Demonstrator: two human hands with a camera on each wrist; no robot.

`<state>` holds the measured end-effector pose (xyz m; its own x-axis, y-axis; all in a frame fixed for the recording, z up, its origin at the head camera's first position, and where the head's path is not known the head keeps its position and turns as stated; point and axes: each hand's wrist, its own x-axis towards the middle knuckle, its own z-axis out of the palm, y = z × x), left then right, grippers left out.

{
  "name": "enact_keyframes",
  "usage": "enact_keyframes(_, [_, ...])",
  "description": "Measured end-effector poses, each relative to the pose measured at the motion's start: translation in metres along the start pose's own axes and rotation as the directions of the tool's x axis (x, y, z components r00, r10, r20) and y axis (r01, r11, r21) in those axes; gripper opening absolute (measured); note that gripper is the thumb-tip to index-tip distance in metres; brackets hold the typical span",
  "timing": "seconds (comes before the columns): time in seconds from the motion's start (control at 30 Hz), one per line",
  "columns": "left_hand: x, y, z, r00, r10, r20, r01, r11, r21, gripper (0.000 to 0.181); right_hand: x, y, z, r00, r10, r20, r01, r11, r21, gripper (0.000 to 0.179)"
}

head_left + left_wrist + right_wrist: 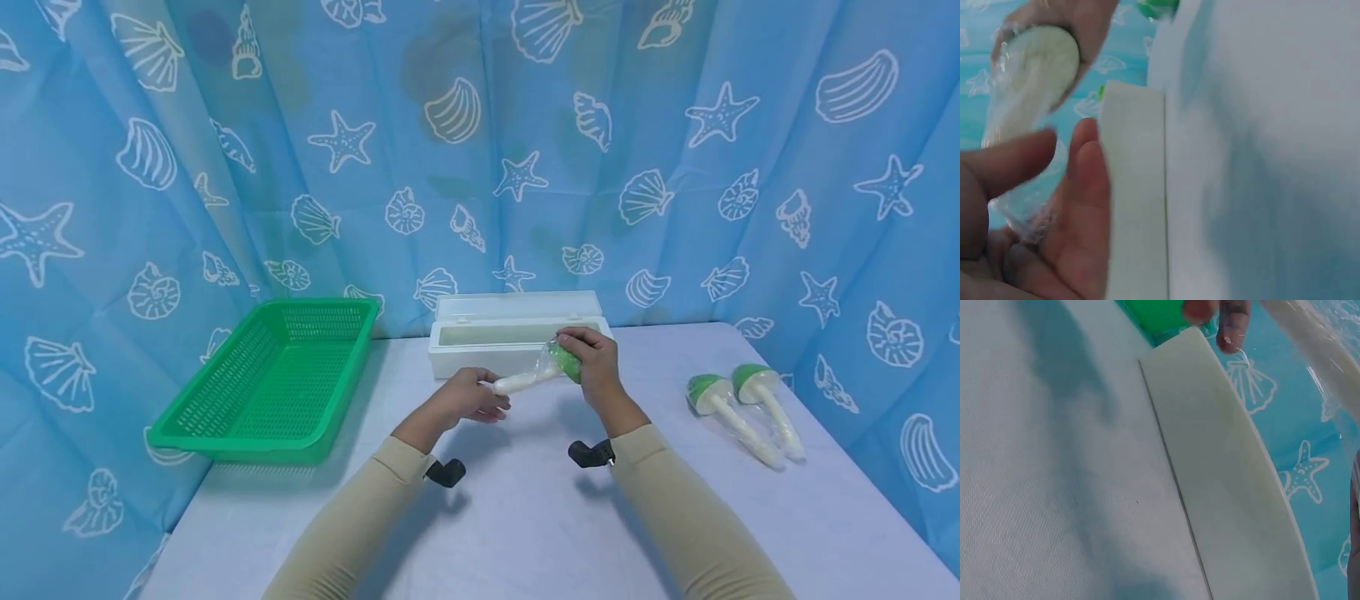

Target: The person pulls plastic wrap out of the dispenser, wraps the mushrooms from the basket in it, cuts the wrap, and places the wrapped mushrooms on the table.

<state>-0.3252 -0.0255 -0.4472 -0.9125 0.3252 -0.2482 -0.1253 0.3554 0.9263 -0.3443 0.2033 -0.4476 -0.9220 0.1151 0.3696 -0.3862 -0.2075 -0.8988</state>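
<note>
My right hand grips the green cap of a plastic-wrapped mushroom, held tilted over the table in front of a white box. Its pale stem slants down to the left. At the stem's end is my left hand, thumb and fingers apart and loosely bent about the wrapped tip. In the left wrist view the clear wrapping reaches down to the left palm, and the mushroom's pale underside faces the camera. The right wrist view shows the stem beside the left fingers. The right fingers are mostly outside it.
A long white box with its lid raised stands at the back. To the left sits a green plastic basket. Two more wrapped mushrooms lie on the right of the white table. A blue shell-print curtain surrounds it.
</note>
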Motion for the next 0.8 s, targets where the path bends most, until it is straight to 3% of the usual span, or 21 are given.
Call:
enact_keyframes(0.07, [-0.002, 0.000, -0.001, 1.000, -0.003, -0.006, 0.004, 0.994, 0.108, 0.036, -0.001, -0.002, 0.000, 0.999, -0.002, 0.047, -0.001, 0.996, 0.084, 0.013])
enact_keyframes(0.1, [-0.003, 0.000, 0.000, 1.000, -0.002, -0.031, 0.008, 0.980, 0.201, 0.037, -0.002, -0.003, -0.001, 0.997, 0.002, 0.073, -0.011, 0.993, 0.116, 0.014])
enact_keyframes(0.2, [-0.005, 0.000, 0.003, 0.993, 0.000, -0.114, 0.050, 0.896, 0.441, 0.035, -0.003, -0.002, -0.001, 0.991, 0.007, 0.136, -0.030, 0.986, 0.163, 0.020])
enact_keyframes(0.27, [-0.005, 0.001, 0.005, 0.991, 0.006, -0.134, 0.062, 0.869, 0.492, 0.030, -0.003, -0.002, -0.001, 0.987, 0.004, 0.158, -0.026, 0.990, 0.140, 0.025])
enact_keyframes(0.3, [-0.004, 0.000, 0.005, 0.992, 0.003, -0.124, 0.057, 0.878, 0.476, 0.025, -0.003, -0.002, -0.001, 0.987, 0.000, 0.160, -0.020, 0.993, 0.119, 0.025])
enact_keyframes(0.33, [-0.004, 0.000, 0.005, 0.995, -0.006, -0.099, 0.047, 0.905, 0.423, 0.018, -0.002, -0.002, -0.002, 0.988, -0.005, 0.157, -0.010, 0.995, 0.097, 0.026])
enact_keyframes(0.43, [-0.004, -0.002, 0.004, 1.000, -0.022, 0.002, 0.021, 0.979, 0.204, 0.017, -0.001, -0.002, -0.003, 0.988, -0.015, 0.156, 0.013, 1.000, 0.014, 0.021])
enact_keyframes(0.5, [-0.004, -0.003, 0.003, 0.998, -0.029, 0.058, 0.025, 0.997, 0.070, 0.025, 0.000, -0.002, -0.004, 0.987, -0.023, 0.162, 0.032, 0.998, -0.055, 0.020])
enact_keyframes(0.57, [-0.004, -0.004, 0.004, 0.995, -0.019, 0.095, 0.020, 1.000, -0.009, 0.031, 0.000, -0.002, -0.004, 0.985, -0.033, 0.168, 0.054, 0.991, -0.119, 0.021])
enact_keyframes(0.67, [-0.003, -0.004, 0.008, 0.991, 0.003, 0.135, -0.002, 1.000, -0.006, 0.036, -0.001, -0.001, -0.002, 0.986, -0.046, 0.160, 0.074, 0.982, -0.172, 0.023])
enact_keyframes(0.8, [-0.001, -0.005, 0.019, 0.986, 0.020, 0.164, -0.040, 0.992, 0.122, 0.044, -0.003, 0.003, 0.005, 0.984, -0.062, 0.169, 0.090, 0.983, -0.162, 0.023])
